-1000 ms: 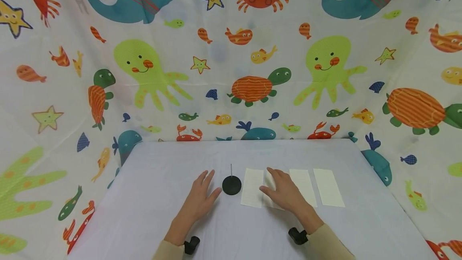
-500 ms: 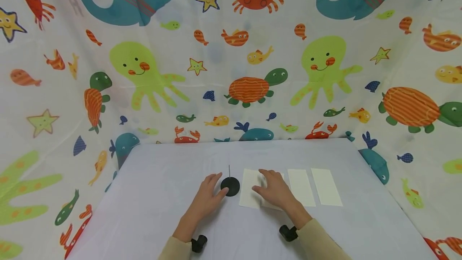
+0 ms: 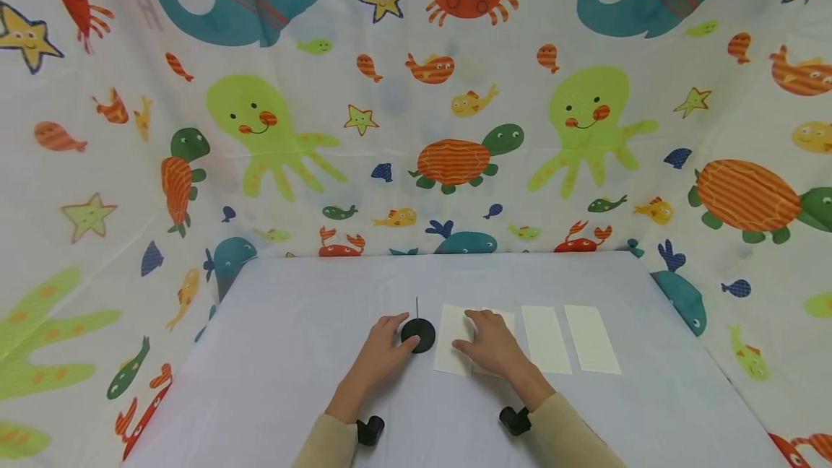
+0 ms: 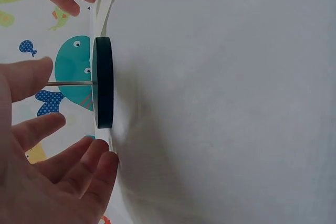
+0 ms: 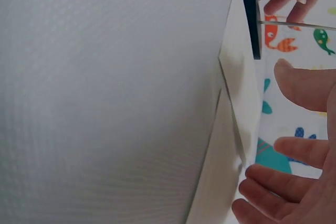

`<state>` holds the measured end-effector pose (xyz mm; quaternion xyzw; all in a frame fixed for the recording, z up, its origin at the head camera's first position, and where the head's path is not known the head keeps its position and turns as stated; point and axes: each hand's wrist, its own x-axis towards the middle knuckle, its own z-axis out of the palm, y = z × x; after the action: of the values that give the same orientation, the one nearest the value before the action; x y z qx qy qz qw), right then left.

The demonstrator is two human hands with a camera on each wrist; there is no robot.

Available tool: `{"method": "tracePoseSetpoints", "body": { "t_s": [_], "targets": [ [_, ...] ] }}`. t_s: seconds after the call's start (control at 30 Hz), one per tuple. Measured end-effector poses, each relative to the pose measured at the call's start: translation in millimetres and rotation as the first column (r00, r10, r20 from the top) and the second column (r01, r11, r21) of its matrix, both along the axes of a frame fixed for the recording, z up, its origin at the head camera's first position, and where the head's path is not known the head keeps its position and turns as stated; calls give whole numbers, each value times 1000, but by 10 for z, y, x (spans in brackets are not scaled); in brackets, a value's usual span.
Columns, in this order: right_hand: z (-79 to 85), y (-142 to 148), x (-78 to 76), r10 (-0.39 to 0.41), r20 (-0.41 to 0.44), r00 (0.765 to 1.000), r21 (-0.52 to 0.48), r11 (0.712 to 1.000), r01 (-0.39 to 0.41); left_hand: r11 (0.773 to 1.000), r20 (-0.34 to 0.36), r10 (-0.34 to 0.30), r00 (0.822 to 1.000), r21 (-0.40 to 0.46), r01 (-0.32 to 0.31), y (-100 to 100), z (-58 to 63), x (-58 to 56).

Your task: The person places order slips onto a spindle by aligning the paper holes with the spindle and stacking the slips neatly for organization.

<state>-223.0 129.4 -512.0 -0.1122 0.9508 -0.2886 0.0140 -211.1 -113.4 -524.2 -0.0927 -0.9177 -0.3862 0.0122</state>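
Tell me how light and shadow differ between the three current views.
Head view: brightest, with a soft shadow beside the left hand; left wrist view: dimmer, with a broad, soft-edged shadow on the white cloth by the black disc; right wrist view: also dim, fine ripple patterning across the cloth.

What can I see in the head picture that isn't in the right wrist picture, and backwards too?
Only the head view shows the tan sleeves and the two rightmost papers. Only the right wrist view shows the black base edge-on. Both share that base, its thin rod, the two other papers, the left hand and the right hand.
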Motion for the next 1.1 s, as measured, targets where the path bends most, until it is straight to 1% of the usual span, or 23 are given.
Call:
{"method": "tracePoseSetpoints", "body": {
  "t_s": [0.1, 0.2, 0.37, 0.47, 0.63, 0.9, 1.1],
  "targets": [
    [-15, -16, -3, 14, -6, 1000, 33, 999, -14, 1000, 3, -19, 1000, -4, 19, -8, -9, -10],
    [-21, -20, 6, 37, -18, 999, 68, 997, -35, 999, -10, -42, 999, -13, 42, -8, -26, -16],
    [-45, -16, 11, 83, -42, 996, 155, 985, -76, 997, -30, -63, 998, -43, 62, 0, -41, -29],
    [-68, -14, 7, 96, -37, 995, 183, 979, -88, 996, -35, -62, 997, -67, 59, 6, -46, -26],
    [-102, -20, 5, 102, -35, 994, 200, 975, -93, 995, -45, -51, 998, -89, 47, 9, -58, -16],
    [-85, -43, 19, 97, -33, 995, 230, 969, -86, 994, -67, -40, 997, -108, 33, 17, -76, -38],
    [-96, -43, 10, 90, -36, 995, 240, 968, -79, 993, -57, -22, 998, -116, 15, 40, -64, -53]
  ]
}}
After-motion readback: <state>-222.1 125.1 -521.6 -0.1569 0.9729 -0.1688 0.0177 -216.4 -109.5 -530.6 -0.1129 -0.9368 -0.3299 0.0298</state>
